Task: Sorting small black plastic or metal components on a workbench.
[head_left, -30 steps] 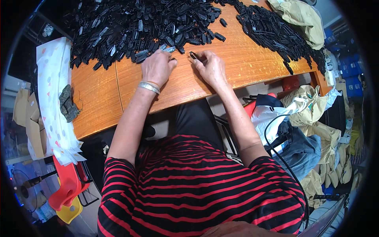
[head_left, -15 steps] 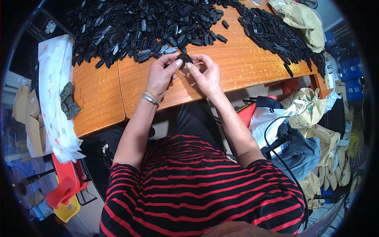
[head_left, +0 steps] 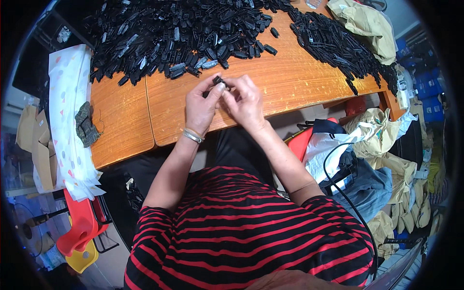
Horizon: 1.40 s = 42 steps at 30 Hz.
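Observation:
Between my two hands, just above the near part of the wooden table (head_left: 193,111), is a small black plastic piece (head_left: 218,79). My left hand (head_left: 202,105) pinches it between thumb and fingers, a metal band around that wrist. From the other side my right hand (head_left: 245,100) grips it with bent fingers, thumb close to the left thumb. The fingers cover most of the piece, so its exact kind is hidden. Beyond my hands spreads a large heap of small black plastic parts (head_left: 169,38).
A second pile of slim black parts (head_left: 328,41) lies at the right, beside a tan sack (head_left: 365,26). On the left are a dotted white sheet (head_left: 67,116) and a dark knitted glove (head_left: 86,125). Bags, clothes and a black cable (head_left: 333,181) crowd my right side.
Both hands have drawn slightly back toward my body, the piece with them. My right fingers have curled in more tightly around it.

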Available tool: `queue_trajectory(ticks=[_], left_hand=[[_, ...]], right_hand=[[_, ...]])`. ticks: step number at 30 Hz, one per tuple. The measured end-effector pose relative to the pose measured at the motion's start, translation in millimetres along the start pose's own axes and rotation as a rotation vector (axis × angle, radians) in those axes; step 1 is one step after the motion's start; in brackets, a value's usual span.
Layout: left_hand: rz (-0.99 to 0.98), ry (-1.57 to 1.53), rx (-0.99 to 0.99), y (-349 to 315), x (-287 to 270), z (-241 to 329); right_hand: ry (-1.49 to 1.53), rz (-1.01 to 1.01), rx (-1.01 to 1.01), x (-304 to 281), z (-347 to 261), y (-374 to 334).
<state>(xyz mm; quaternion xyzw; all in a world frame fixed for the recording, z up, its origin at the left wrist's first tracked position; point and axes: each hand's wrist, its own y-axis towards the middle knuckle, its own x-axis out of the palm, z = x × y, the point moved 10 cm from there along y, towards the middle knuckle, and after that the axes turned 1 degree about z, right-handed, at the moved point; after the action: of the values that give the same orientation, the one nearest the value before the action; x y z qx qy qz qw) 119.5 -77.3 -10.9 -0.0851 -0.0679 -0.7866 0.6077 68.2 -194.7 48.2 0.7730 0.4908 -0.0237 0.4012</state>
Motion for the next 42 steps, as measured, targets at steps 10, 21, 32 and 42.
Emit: queue_trajectory(ticks=[10,21,32,42], left_hand=[[-0.21,-0.174,-0.075,-0.4,2.7,5.7],[-0.013,-0.098,-0.299,-56.4,-104.3,28.2],[0.205,1.423,-0.378,-214.7,-342.1,54.5],[-0.054,0.677,0.039,-71.8,-125.5,68.1]], right_hand=[[0.425,-0.206,0.236,38.6,10.2,-16.7],[0.414,-0.501,0.103,79.0,-2.9,-18.6],[-0.654,-0.221,0.154,18.3,103.6,87.5],[-0.524,-0.258,0.201,10.2,93.8,53.9]])
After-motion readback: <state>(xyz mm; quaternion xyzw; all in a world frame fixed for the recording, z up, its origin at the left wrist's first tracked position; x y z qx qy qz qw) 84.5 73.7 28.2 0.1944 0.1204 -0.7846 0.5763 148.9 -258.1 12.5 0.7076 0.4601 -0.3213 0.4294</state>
